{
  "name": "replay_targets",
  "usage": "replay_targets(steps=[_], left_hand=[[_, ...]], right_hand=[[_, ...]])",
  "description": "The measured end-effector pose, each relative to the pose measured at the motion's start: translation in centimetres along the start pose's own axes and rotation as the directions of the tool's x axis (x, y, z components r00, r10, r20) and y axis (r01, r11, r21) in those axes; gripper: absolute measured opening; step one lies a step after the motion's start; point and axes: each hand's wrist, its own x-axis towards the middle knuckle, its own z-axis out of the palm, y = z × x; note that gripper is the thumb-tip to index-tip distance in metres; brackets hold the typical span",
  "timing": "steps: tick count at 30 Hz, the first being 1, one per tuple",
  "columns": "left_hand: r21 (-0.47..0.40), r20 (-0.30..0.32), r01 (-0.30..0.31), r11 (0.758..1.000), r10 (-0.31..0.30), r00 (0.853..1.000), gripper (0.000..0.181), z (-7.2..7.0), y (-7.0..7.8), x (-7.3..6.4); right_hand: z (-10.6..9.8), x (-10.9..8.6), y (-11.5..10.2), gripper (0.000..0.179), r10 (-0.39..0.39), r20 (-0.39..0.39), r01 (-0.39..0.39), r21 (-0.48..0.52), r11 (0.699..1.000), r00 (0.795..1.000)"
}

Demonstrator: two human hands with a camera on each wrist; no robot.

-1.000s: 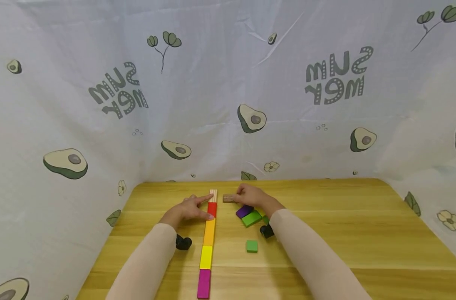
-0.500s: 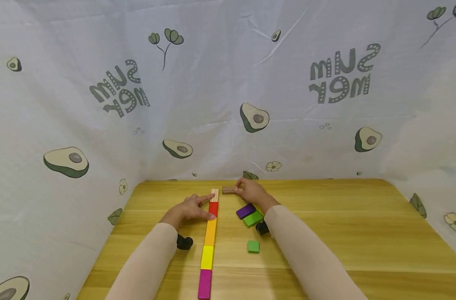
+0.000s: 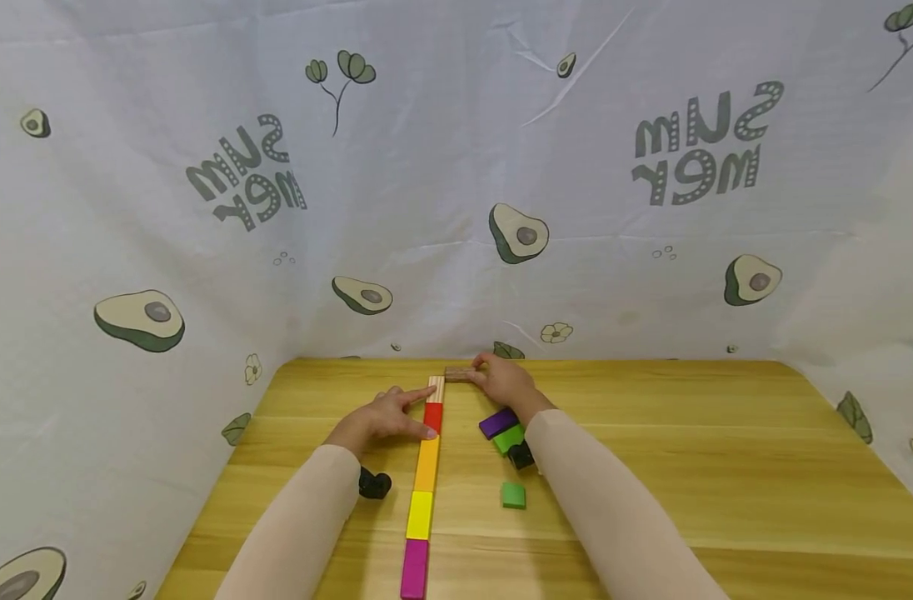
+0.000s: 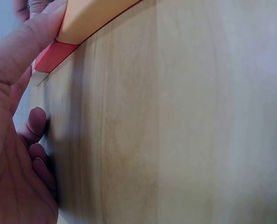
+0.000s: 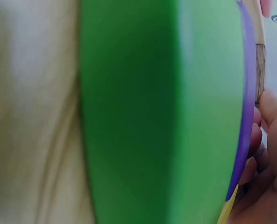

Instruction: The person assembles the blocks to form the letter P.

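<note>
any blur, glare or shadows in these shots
In the head view, soft shadows and a pale sheen on the table; in the left wrist view, pale light at right and dark shadow beside the left hand; in the right wrist view, a green block blurred, with bowed edges, while the brown block shows grain.

Slides the dark brown block (image 3: 458, 375) with the right hand (image 3: 505, 382) farther toward the back edge of the table (image 3: 711, 450) than a second ago. Narrows the gap to the pale wooden block (image 3: 436, 390) almost to nothing; too small to tell whether touching. Moves away from the purple block (image 3: 497, 422), bringing the black wrist camera (image 3: 521, 456) over more of the green block (image 3: 506, 437). Turns the head view slightly left.
</note>
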Motion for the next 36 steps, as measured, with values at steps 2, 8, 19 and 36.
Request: replay_targets(steps=[2,8,19,36], left_hand=[[0.001,0.002,0.005,1.0,-0.005,1.0,0.09,0.1,0.0,0.0],[-0.004,0.003,0.002,1.0,-0.002,1.0,0.09,0.0,0.1,0.0],[-0.02,-0.002,-0.016,1.0,0.016,1.0,0.09,0.1,0.0,-0.2],[-0.013,-0.002,0.004,1.0,-0.004,1.0,0.087,0.0,0.3,-0.3]], right_hand=[[-0.2,-0.2,0.2,0.044,-0.013,0.008,0.012,0.036,0.999,1.0],[-2.0,-1.6,1.3,0.038,-0.109,0.158,0.067,0.251,0.966,0.981],[-4.5,-4.8,4.8,0.022,-0.197,0.309,0.125,0.237,0.964,0.93],[-2.6,-1.4,4.8,0.044,0.046,-0.055,-0.038,0.134,0.99,0.997]])
